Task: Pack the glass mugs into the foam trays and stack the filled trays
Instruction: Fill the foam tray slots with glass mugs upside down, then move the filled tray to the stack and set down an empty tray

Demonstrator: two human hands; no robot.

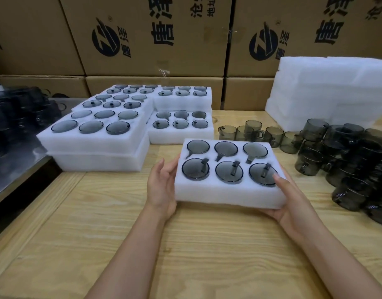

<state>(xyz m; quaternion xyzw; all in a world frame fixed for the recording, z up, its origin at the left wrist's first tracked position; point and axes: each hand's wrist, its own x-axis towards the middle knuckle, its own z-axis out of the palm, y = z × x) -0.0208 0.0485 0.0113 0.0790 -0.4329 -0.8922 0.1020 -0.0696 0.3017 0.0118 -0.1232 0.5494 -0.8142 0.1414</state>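
Note:
A white foam tray (226, 194) filled with several smoky grey glass mugs is lifted just above the wooden table, near its middle. My left hand (162, 186) presses flat against the tray's left side. My right hand (287, 199) grips the tray's right front corner, thumb on top beside the front right mug (263, 174), fingers underneath. Filled trays (95, 139) are stacked at the left and back. Loose mugs (347, 160) are piled at the right.
A stack of empty white foam trays (328, 91) stands at the back right. Printed cardboard cartons (155, 39) wall off the back. A metal surface with more dark glassware (19, 117) lies at the far left. Bare wooden table (142, 244) spreads in front.

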